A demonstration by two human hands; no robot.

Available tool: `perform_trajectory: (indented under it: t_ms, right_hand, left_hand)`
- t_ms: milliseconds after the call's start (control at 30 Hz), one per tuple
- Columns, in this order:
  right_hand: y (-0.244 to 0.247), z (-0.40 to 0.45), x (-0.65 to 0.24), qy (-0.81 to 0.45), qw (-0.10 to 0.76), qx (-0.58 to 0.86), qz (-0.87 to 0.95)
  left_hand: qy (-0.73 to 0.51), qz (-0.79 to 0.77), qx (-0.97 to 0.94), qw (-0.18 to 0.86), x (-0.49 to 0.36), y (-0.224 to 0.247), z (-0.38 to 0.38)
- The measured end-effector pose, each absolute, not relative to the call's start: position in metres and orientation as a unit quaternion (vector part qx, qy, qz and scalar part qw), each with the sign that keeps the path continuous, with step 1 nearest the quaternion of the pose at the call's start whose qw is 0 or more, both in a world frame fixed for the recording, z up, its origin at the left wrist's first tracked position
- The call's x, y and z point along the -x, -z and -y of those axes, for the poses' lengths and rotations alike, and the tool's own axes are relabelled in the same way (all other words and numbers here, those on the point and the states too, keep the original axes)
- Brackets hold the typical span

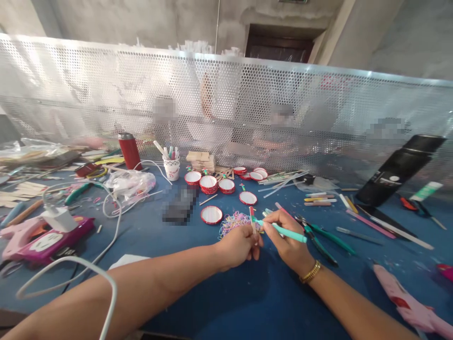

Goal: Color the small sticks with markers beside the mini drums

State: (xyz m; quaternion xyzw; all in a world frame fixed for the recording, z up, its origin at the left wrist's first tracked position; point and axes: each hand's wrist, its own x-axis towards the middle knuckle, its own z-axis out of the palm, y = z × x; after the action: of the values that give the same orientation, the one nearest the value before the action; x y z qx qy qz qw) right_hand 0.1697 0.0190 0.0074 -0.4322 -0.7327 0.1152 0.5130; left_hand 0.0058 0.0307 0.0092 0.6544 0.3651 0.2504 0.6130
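Note:
In the middle of the blue table my left hand [238, 244] is closed around a small flat wooden stick [252, 213], which stands upright with a red upper part. My right hand [288, 238] pinches a mint-green marker [290, 233]. The marker's tip meets or nearly meets the stick, where a patch of green shows. Just behind my left hand lies a pile of thin coloured rubber bands [234, 222]. Beyond it are a round white disc with a red rim [211, 215] and another such disc [248, 198] with a small stick at its edge.
Stacked red-rimmed discs [208, 184], a paper cup of pens [171, 168] and a red bottle [129, 150] stand toward the perforated metal screen [226, 104]. Green-handled pliers [320, 241], a pink glue gun [406, 300] and a black bottle [396, 170] are at right. A white cable [115, 288] loops at left.

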Motion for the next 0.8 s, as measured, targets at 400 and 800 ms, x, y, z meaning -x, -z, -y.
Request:
perform_trajectory:
  t_ms: [400,800]
  right_hand:
    - [-0.0138,-0.0174,-0.1681,-0.155,0.508,0.440,0.724]
    - [-0.0149,-0.0189,-0.1674,-0.188,0.507,0.433,0.721]
  left_hand:
    - [-0.244,-0.353,-0.654,0.623,-0.0051,-0.0068,-0.0333]
    - [-0.244,-0.352,-0.651,0.626,-0.0056,-0.0097,-0.0325]
